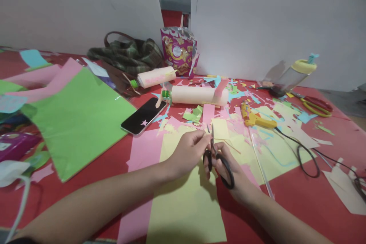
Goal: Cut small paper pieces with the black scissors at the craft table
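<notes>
My right hand (240, 183) holds scissors (212, 146) by their black loop handles, blades pointing away from me and slightly apart. Close beside the blades, my left hand (188, 152) is closed in a pinch; whatever sits between its fingertips is too small to make out. Both hands are above a pale yellow paper sheet (185, 213), which overlaps a pink sheet (140, 164). Just beyond the blades lies a small yellow paper square (220, 129). A black phone (140, 118) with a pink paper star (144, 122) on it rests beyond my left hand.
Two paper-wrapped bottles (197, 95) (157, 77) lie farther back among paper scraps. On the right are a yellow glue gun (260, 121) with a black cord, red-and-yellow-handled scissors (317, 106) and a clear tilted bottle (294, 78). A green sheet (82, 118) covers the left; a snack bag (180, 51) stands behind.
</notes>
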Demonstrator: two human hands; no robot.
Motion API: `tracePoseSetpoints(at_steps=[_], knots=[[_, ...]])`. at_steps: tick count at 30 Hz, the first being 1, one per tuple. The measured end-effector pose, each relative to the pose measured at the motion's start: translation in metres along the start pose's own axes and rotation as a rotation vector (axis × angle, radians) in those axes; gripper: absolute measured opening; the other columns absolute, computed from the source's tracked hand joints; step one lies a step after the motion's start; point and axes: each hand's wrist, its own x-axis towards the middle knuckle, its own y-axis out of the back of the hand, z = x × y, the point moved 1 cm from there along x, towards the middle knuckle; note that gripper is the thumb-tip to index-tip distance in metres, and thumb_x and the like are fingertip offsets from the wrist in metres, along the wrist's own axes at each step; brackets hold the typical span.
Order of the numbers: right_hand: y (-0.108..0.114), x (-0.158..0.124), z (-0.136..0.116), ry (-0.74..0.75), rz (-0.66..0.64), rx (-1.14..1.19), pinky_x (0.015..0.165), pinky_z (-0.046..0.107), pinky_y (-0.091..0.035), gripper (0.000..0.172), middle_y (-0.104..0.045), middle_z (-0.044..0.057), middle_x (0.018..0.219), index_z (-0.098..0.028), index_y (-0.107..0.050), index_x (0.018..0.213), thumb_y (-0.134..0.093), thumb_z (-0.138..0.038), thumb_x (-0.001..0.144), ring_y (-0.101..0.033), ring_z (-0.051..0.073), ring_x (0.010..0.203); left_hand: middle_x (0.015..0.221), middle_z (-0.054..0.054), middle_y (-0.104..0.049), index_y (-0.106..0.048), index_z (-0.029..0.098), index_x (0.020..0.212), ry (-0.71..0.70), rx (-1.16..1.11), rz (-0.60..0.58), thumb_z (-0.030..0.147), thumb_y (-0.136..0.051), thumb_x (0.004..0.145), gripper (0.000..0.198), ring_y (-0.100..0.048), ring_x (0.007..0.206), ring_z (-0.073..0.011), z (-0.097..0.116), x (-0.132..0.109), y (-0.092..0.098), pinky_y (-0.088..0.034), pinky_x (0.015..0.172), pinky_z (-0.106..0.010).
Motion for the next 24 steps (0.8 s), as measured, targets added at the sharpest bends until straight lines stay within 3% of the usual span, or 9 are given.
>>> tracePoseSetpoints(at_steps=[8,24], knots=[[-0.0034,-0.0004,-0.0031,0.006,0.037,-0.08,0.056,0.024,-0.038,0.023,-0.039,-0.005,0.063,-0.023,-0.032,0.08,-0.042,-0.043,0.078,-0.046,0.011,0.061,0.039,0.005,-0.043,-0.039,0.017,0.052,-0.001,0.069,0.076,0.033,-0.035,0.079,0.031,-0.044,0.038,-0.0077,-0.0036,-0.0008,-0.0024,-0.034,0.041,-0.02],[-0.0075,0.0009,-0.0006,-0.028,0.065,-0.024,0.052,0.024,-0.038,0.02,-0.036,-0.005,0.065,-0.023,-0.03,0.078,-0.043,-0.038,0.079,-0.044,0.009,0.054,0.038,0.005,-0.042,-0.039,0.017,0.051,0.018,0.041,0.101,0.031,-0.037,0.077,0.03,-0.042,0.036,-0.0077,-0.0059,-0.0003,-0.004,-0.033,0.039,-0.02]])
